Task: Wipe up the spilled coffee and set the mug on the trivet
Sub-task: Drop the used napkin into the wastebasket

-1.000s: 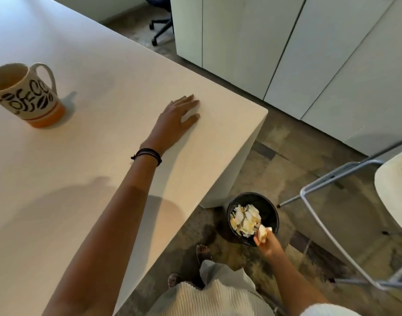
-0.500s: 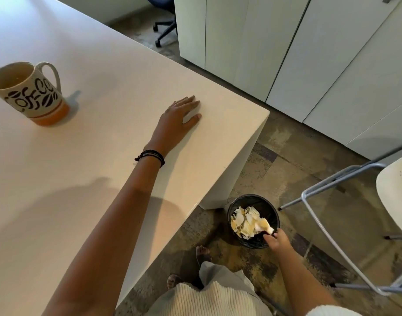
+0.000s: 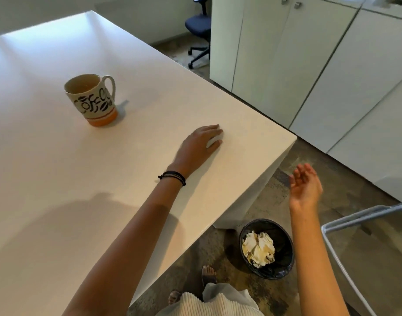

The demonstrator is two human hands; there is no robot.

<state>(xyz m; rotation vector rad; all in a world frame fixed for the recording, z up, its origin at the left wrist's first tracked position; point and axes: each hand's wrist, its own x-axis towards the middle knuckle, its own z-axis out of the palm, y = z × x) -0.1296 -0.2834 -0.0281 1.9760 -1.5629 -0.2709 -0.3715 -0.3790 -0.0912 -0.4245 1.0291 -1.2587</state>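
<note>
Ceramic, stiff and breakable, the mug (image 3: 90, 100) (likely part full, so keep it level) stands beyond the left hand (image 3: 199, 144), which lies flat on the table (image 3: 59, 167); the empty, loose-fingered right hand (image 3: 306, 185) could take its handle (image 3: 113, 86).

Both forearms (image 3: 131, 236) are bare. At the wrist of the left hand (image 3: 196, 144) sit a few thin black cord bracelets (image 3: 172, 177). The person wears a white ribbed knit top (image 3: 207, 306) and pale trousers (image 3: 225, 293); the toes (image 3: 208, 271) of both feet are uncovered.
</note>
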